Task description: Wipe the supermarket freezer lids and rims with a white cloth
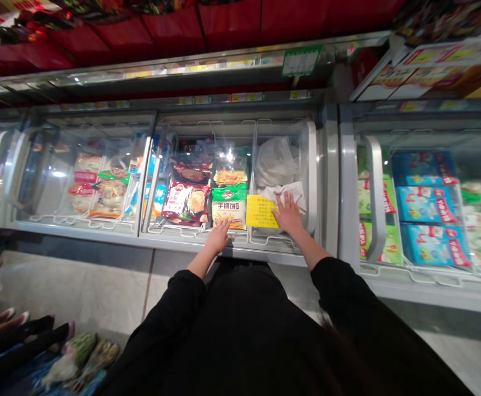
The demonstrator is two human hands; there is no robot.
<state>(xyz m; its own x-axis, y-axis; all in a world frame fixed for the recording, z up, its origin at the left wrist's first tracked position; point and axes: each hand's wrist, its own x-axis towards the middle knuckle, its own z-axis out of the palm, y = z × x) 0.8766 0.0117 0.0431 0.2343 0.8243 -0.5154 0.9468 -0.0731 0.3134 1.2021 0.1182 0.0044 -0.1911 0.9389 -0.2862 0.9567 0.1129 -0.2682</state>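
My right hand (288,213) lies spread on the glass lid (234,129) of the middle freezer section. A crumpled white cloth or wipe (282,192) shows around its fingertips; I cannot tell whether it lies on the glass or under it. Left of that hand is a yellow notice (261,211) with printed lines. My left hand (219,236) rests at the front edge of the freezer, fingers stretched out and holding nothing. Beneath the glass there, a green-and-white food packet (228,206) lies beside a dark red one (186,202). Cloudy plastic bags (277,160) fill the right compartment.
Pale lid handles (311,179) stand up along the freezers. Another freezer (388,280) with blue packets (427,203) adjoins on the right. Red shelf bins (232,27) overhang the back. At lower left are people's legs and shoes (21,324) and bagged goods (77,357).
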